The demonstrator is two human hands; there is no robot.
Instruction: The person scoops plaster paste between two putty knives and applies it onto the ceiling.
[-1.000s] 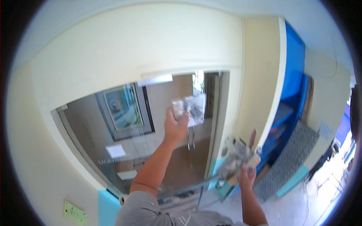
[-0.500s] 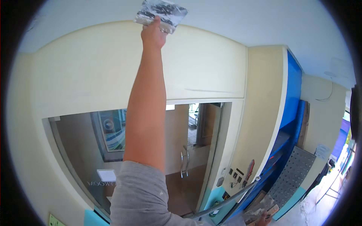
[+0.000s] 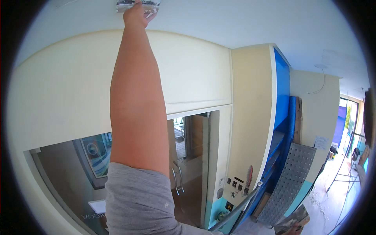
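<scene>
My left hand is raised overhead at the top edge, its fingers closed round a wide putty knife. The blade is smeared white and dark grey and lies at the ceiling; whether it touches cannot be made out. Part of the knife is cut off by the picture's edge. Low on the right, my right hand grips a second flat, wide-bladed scraper with a brownish edge and pale smears. Most of that hand is out of the picture.
A cream wall stands ahead above a glass door. To the right are a blue shelf unit, a perforated metal plank and a slanting metal pole. A wire hangs from the ceiling. Open switch boxes show on the wall.
My left hand and its putty knife have moved up and left in the picture. The view has swung right, and the scraper in my right hand shows more fully.
</scene>
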